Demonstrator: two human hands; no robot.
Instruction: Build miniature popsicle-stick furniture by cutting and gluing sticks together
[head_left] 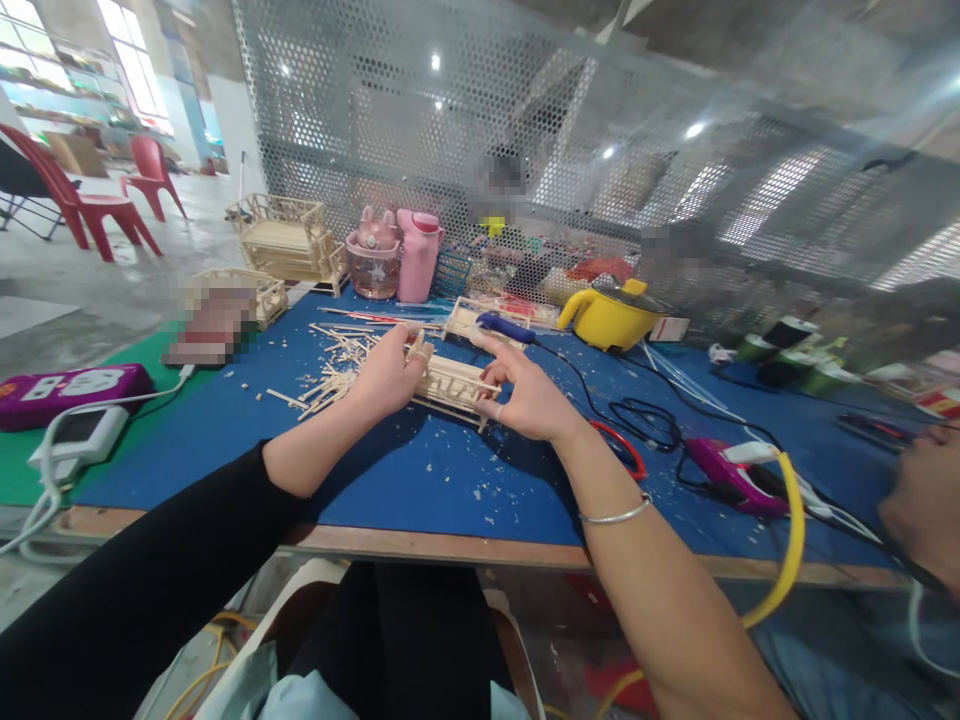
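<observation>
left hand (390,375) and right hand (525,395) both grip a small wooden stick frame (454,383) on the blue table (420,480).

left hand: fingers curled over the frame's left end, closed on it, sleeve black. loose sticks (330,375) lie scattered just beside it, with a purple power strip (71,385) well apart at the far left edge. frame: lies flat at mid-table between the two hands. right hand: thumb and fingers pinch the frame's right end, forefinger raised; a bangle (616,516) sits on the wrist. beyond it: blue-handled tool (506,327), yellow pot (611,313), red-handled scissors (622,447), pink glue gun (731,475).
</observation>
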